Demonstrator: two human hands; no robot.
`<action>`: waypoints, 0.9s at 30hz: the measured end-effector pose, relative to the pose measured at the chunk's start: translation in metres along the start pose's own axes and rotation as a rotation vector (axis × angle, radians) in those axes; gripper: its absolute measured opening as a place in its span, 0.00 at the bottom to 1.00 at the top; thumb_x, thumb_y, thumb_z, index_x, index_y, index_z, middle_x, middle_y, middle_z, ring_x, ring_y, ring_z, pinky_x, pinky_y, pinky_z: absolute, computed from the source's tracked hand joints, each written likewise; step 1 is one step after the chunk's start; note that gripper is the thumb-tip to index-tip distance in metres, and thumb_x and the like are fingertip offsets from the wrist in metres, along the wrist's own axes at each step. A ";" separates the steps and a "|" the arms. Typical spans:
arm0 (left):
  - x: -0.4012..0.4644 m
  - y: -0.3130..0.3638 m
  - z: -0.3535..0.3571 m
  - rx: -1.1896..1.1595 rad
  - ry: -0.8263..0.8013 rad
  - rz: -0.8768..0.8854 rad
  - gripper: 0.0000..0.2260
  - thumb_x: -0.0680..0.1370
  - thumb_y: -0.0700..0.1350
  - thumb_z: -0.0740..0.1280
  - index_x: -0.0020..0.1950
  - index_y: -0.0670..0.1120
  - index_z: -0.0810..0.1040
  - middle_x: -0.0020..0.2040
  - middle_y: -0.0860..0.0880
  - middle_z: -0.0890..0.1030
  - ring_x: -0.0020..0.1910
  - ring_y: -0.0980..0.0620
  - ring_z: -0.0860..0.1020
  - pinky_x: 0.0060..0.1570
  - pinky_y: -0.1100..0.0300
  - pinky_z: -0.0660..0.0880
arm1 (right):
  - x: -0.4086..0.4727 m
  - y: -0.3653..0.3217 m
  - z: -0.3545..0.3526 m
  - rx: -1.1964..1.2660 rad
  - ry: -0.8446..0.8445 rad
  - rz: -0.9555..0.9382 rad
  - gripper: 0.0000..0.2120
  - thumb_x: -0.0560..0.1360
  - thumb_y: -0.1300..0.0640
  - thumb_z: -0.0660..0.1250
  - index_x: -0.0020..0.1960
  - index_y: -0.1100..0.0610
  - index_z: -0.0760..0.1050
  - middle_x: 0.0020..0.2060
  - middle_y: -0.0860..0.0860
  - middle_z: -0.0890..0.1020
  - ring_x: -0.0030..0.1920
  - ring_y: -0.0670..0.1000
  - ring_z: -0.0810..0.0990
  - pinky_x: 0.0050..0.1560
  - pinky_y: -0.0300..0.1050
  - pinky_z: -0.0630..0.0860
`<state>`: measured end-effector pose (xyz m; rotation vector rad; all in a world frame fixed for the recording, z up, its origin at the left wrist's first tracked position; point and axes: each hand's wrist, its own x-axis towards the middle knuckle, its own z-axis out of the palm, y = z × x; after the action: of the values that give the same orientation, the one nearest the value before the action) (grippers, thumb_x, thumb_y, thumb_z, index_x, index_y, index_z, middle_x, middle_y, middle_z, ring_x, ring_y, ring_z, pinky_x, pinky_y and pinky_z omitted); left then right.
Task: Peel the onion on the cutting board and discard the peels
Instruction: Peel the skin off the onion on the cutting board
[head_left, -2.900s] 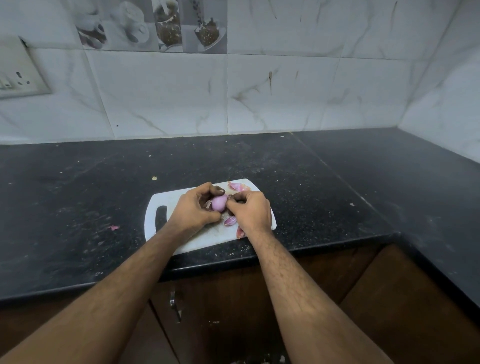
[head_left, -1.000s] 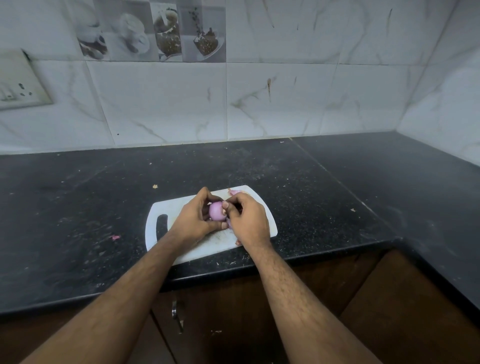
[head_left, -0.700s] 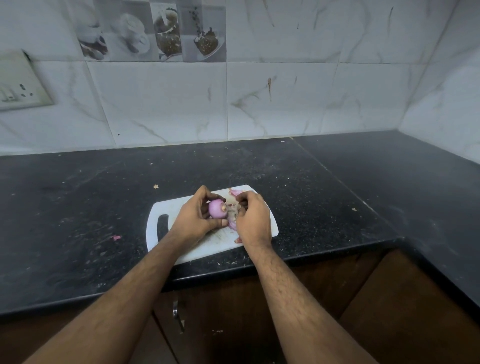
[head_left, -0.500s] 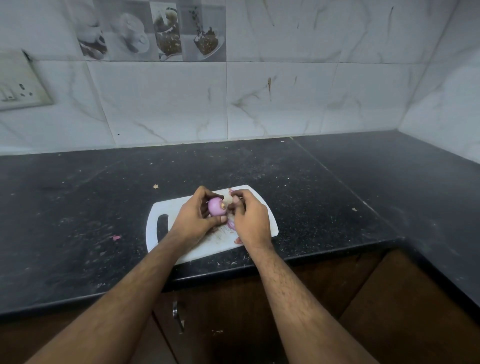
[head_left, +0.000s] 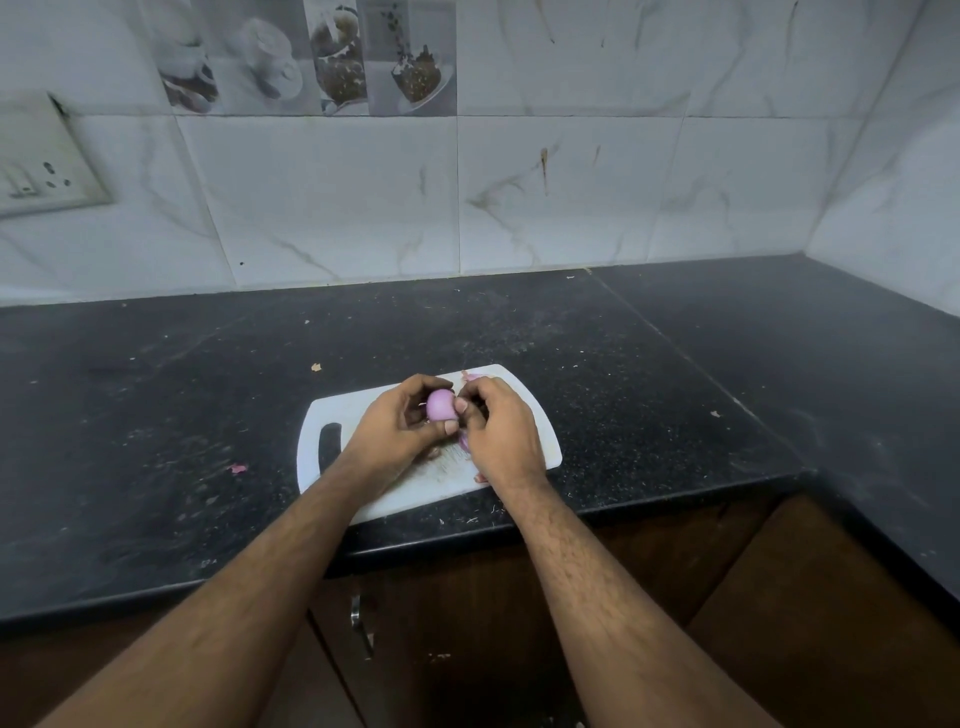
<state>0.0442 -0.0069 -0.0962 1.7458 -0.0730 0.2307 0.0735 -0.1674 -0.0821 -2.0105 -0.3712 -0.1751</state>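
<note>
A small pink-purple onion (head_left: 440, 404) is held just above a white cutting board (head_left: 535, 431) near the counter's front edge. My left hand (head_left: 396, 428) grips the onion from the left, fingers curled over its top and thumb under it. My right hand (head_left: 500, 431) meets it from the right, its thumb and fingertips pinching at the onion's right side. Loose purple peels (head_left: 464, 441) lie on the board under my hands, with another peel (head_left: 471, 376) at the board's far edge. Most of the board's middle is hidden by my hands.
The board lies on a black stone countertop (head_left: 649, 374) that turns a corner at the right. A pink peel scrap (head_left: 238, 468) lies on the counter left of the board. Tiled wall behind, with a switch socket (head_left: 41, 161) at left. Brown cabinet doors stand below.
The onion has been turned in my left hand and shows more smooth peeled surface. My right hand's fingers moved back onto its right side. Both hands stay above the board.
</note>
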 end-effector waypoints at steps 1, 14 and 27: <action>0.000 0.000 0.000 0.007 0.001 0.000 0.19 0.76 0.38 0.77 0.64 0.49 0.79 0.59 0.45 0.85 0.59 0.45 0.84 0.50 0.48 0.82 | 0.001 0.001 0.001 -0.016 -0.005 -0.013 0.04 0.84 0.51 0.64 0.52 0.49 0.78 0.58 0.42 0.79 0.52 0.48 0.79 0.18 0.49 0.79; 0.001 0.002 0.003 0.055 0.062 -0.021 0.20 0.78 0.43 0.75 0.70 0.48 0.77 0.62 0.51 0.86 0.63 0.52 0.83 0.65 0.53 0.78 | 0.003 0.006 0.003 -0.398 -0.095 -0.124 0.14 0.81 0.64 0.63 0.66 0.57 0.74 0.72 0.49 0.73 0.73 0.53 0.69 0.60 0.55 0.78; 0.001 0.002 0.002 0.211 0.074 0.008 0.24 0.78 0.43 0.76 0.73 0.48 0.76 0.64 0.53 0.84 0.64 0.55 0.82 0.69 0.49 0.77 | -0.005 -0.001 -0.002 0.080 0.030 0.110 0.07 0.82 0.54 0.68 0.58 0.51 0.83 0.52 0.44 0.84 0.43 0.48 0.86 0.21 0.50 0.81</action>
<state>0.0448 -0.0094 -0.0940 1.9454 -0.0021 0.3181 0.0683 -0.1694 -0.0819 -1.9419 -0.2445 -0.1200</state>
